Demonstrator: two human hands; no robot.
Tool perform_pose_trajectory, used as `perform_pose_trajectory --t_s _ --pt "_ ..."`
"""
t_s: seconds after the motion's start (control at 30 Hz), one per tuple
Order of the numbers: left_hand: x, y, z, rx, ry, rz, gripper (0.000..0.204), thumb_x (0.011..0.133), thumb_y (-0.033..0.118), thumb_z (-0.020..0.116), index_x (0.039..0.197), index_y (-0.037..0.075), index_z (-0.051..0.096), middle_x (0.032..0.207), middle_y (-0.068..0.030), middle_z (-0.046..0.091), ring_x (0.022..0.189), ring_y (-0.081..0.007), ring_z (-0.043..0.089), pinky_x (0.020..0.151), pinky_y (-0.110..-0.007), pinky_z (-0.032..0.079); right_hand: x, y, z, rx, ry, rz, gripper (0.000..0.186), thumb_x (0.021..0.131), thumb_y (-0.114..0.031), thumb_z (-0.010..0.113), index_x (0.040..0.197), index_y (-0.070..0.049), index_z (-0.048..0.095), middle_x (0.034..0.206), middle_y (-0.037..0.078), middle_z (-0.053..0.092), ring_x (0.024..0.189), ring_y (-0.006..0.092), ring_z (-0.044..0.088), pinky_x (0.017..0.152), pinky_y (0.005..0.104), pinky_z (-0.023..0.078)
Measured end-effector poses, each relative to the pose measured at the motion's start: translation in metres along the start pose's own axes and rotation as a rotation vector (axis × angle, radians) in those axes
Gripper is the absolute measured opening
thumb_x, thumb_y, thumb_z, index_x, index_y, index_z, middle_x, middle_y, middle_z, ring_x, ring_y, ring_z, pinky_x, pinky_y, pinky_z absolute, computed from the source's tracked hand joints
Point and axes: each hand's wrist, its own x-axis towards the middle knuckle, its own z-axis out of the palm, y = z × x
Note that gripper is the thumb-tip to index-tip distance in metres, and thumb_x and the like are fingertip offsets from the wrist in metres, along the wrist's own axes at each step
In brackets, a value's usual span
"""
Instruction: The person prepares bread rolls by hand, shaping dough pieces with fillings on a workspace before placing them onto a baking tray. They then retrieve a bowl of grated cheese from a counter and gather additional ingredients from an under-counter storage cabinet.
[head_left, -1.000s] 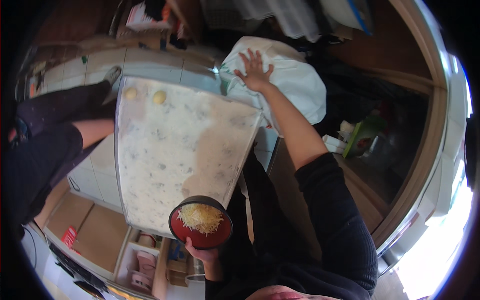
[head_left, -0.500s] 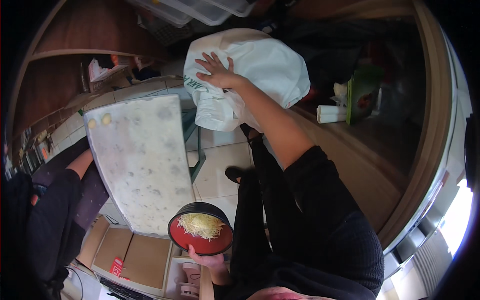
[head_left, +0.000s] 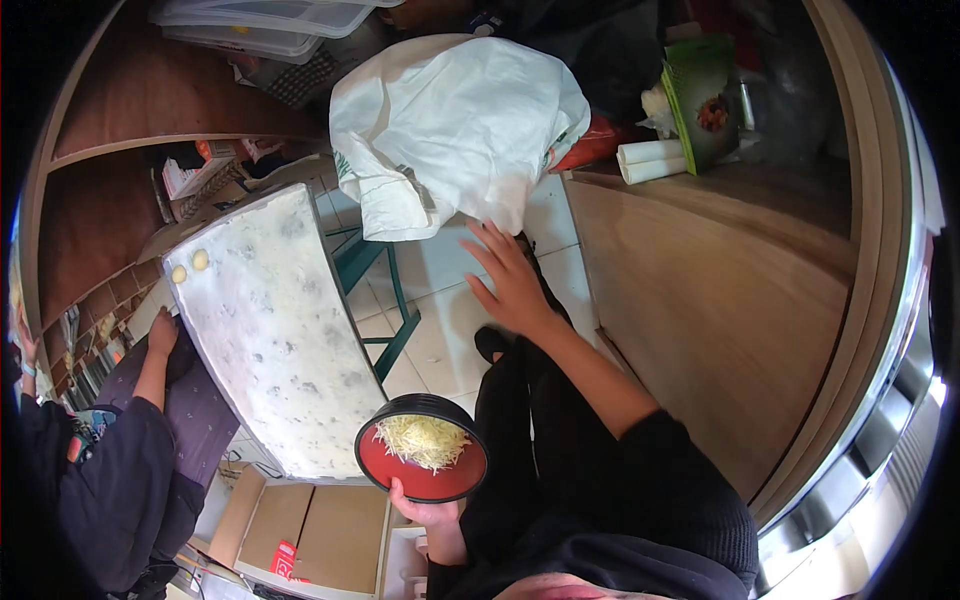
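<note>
My left hand (head_left: 425, 510) grips the rim of a bowl (head_left: 400, 474), black outside and red inside, tilted so its inside shows. Pale shredded strands, perhaps grated cheese (head_left: 424, 440), lie heaped in it. My right hand (head_left: 512, 282) is open, fingers spread, just below a large white sack (head_left: 455, 110). Its fingertips reach the sack's lower edge; whether they touch cannot be told. The sack is bunched up, with its loose folded part hanging toward me. To the left lies a flour-dusted white board (head_left: 270, 330) with two small dough balls (head_left: 200, 260) at its far left corner.
Another person (head_left: 120, 470) sits left of the board. A green frame (head_left: 375, 270) stands beside the board, over the tiled floor. Cardboard boxes (head_left: 345, 530) lie near the bowl. On the right, a wooden cabinet (head_left: 720, 320) holds a green pouch (head_left: 700, 105) and white rolls (head_left: 652, 160).
My right hand has come off the top of the sack and moved down toward me. The bowl in my left hand sits slightly farther right. The view has shifted.
</note>
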Motion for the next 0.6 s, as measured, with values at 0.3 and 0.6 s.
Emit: perform_pose_trajectory --t_s 0.3,0.6 --pt "-0.003 0.001 -0.018 0.038 -0.006 -0.018 0.057 0.076 0.041 0.048 0.121 0.007 0.038 0.117 -0.0090 0.045 0.108 -0.0259 0.044 0.089 -0.042 0.037 -0.224 0.047 0.034 0.023 0.025 0.450 0.011 0.075 -0.012 0.062 0.071 -0.005 0.055 0.100 0.010 0.053 0.111 0.0336 0.043 0.092 0.0474 0.032" --pt "-0.013 0.008 0.026 0.010 -0.021 -0.040 0.054 0.077 0.040 0.047 0.120 0.008 0.039 0.116 -0.0086 0.046 0.108 -0.0252 0.044 0.089 -0.042 0.037 -0.117 0.025 -0.029 0.324 0.340 0.580 0.008 0.078 -0.005 0.056 0.085 -0.001 0.053 0.092 0.010 0.058 0.093 0.0221 0.053 0.081 0.0308 0.040"
